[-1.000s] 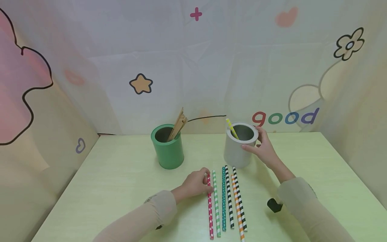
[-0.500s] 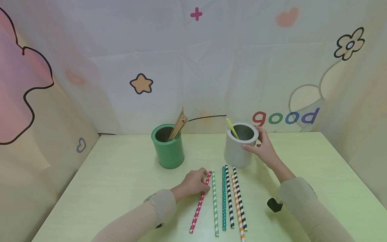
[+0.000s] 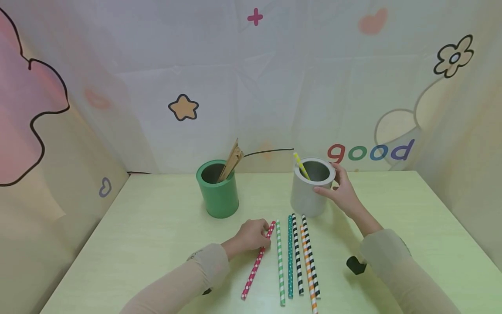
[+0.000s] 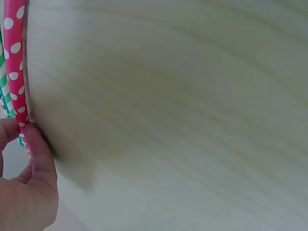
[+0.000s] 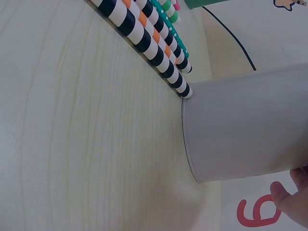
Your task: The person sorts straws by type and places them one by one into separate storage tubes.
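Note:
My left hand [image 3: 251, 234] pinches a red paper straw with white dots [image 3: 255, 272] near its upper end, between thumb and fingers. The straw slants, its lower end toward the left. In the left wrist view the thumb and finger close on the dotted straw [image 4: 14, 62]. My right hand [image 3: 342, 192] grips the grey pen cup [image 3: 307, 200] at its right side, thumb on the front and fingers at the rim. Inside that cup leans a yellow straw [image 3: 301, 165]. The right wrist view shows the cup's wall [image 5: 245, 125] with fingertips at its edge.
Beside the red straw lie a green-striped straw [image 3: 280, 266], a teal dotted straw [image 3: 290, 261], black-striped straws [image 3: 298, 257] and an orange-striped straw [image 3: 310, 274]. A green cup [image 3: 219, 200] holding wooden sticks [image 3: 231, 163] stands left. A printed cloth [image 3: 251, 87] hangs behind the table [image 3: 157, 218].
The red dotted straw has swung from nearly upright in the view to a slant, its lower end moving left, with my left hand still pinching it. The right hand and grey cup stay put.

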Motion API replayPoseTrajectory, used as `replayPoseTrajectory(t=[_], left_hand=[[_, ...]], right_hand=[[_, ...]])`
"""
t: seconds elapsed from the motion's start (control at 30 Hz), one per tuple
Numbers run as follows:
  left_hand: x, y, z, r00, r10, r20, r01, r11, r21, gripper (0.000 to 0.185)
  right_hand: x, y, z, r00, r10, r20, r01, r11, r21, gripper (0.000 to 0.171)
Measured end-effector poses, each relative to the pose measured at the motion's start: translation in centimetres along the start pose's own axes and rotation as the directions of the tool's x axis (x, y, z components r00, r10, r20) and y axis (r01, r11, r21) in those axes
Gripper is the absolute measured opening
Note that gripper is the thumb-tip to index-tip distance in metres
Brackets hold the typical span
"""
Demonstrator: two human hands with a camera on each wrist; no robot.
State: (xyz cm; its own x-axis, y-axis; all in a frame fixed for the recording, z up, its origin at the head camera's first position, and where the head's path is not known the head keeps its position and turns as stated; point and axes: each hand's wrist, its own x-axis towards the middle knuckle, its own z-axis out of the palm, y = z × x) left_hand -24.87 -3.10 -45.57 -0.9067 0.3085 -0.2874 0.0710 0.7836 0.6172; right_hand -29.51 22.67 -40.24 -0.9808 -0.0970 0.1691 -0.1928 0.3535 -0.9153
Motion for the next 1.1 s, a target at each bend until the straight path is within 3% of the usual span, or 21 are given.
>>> replayPoseTrajectory(t=[0.27, 0.87, 1.1], left_hand=[[0.4, -0.9, -0.3, 0.999, 0.012, 0.038, -0.008, 0.994, -0.11, 0.03], [-0.2, -0.7, -0.7, 0.999, -0.001, 0.044, 0.008, 0.987, -0.161, 0.026], [0.0, -0.3, -1.8, 0.998, 0.021, 0.059, -0.011, 0.986, -0.168, 0.025]], right_hand=[[-0.2, -0.7, -0.1, 1.0, 0.015, 0.024, -0.016, 1.0, 0.016, 0.088], [0.2, 0.1, 0.0, 1.0, 0.007, 0.011, -0.007, 1.0, 0.007, 0.089], [0.3, 0.3, -0.1, 1.0, 0.011, 0.011, -0.011, 1.0, -0.007, 0.09]])
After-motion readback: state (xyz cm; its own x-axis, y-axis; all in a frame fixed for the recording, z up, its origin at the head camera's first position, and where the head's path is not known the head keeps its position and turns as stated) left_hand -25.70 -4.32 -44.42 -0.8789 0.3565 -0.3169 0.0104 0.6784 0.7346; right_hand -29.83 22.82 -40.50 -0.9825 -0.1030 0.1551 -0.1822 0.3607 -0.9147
